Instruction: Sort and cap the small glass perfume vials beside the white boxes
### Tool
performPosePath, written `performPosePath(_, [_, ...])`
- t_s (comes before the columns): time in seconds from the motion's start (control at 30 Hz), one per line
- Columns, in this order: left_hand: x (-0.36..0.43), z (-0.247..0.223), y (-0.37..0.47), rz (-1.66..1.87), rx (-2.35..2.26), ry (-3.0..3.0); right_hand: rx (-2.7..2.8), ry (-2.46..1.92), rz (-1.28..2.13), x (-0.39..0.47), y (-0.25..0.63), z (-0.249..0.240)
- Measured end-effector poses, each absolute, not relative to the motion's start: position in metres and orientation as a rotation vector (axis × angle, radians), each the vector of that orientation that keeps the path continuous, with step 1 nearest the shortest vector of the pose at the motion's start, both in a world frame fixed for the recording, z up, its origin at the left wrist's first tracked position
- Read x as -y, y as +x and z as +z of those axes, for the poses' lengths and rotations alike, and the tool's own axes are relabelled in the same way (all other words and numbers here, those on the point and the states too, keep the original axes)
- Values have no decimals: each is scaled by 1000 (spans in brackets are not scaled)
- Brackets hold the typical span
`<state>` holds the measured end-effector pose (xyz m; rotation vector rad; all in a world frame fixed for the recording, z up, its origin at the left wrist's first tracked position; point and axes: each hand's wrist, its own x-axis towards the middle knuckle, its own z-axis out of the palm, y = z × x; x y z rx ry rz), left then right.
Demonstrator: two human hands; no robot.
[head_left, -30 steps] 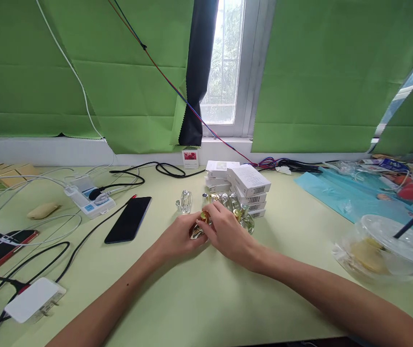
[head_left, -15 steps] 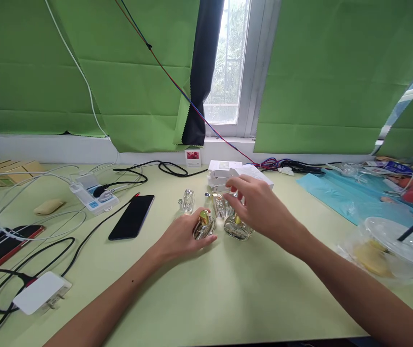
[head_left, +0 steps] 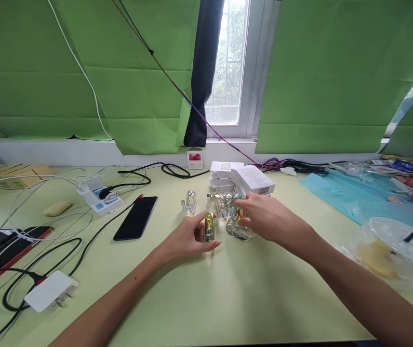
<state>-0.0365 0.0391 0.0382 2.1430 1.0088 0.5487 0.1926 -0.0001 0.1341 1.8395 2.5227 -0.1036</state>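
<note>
Through the head camera I have my left hand (head_left: 188,237) curled on a gold-capped bottle (head_left: 209,231): the fingers pass behind it, the thumb reaches along the near side, and the bottle stands upright between them, cap on top. My right hand (head_left: 269,219) is across from it, well apart, with thumb and fingers drawn together on a gold cap (head_left: 241,214). The glass oval bottle (head_left: 238,231) lies just under those fingertips, a little to the left of the palm. The fingers hide part of that spot, so I can't be sure whether the cap sits on the oval bottle or is pinched just above it.

Beyond both hands, in the gap between them, a cluster of clear bottles (head_left: 223,206) is packed side by side. Past the left fingertips, farther from me, a clear bottle (head_left: 191,202) stands on its own, a small clear piece (head_left: 183,205) just beside it. The stack of white boxes (head_left: 255,179) is behind the right hand, partly covered by it.

To the left of my left hand lies a dark phone (head_left: 136,218), with a white power strip (head_left: 99,197) farther out. Well to the right of my right hand are a lidded clear plastic container (head_left: 401,236) and, beyond it, a blue plastic sheet (head_left: 336,195). Everything rests on the pale green table (head_left: 199,299).
</note>
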Motion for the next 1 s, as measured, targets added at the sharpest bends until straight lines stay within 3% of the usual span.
performPosePath(0.4, [-36,33,-35,538,-912,2037,-2449,1808,-286,-10,190,127])
performPosePath(1.0, [-33,29,-25,589,-912,1962,-2704,1899,-238,-16,179,104])
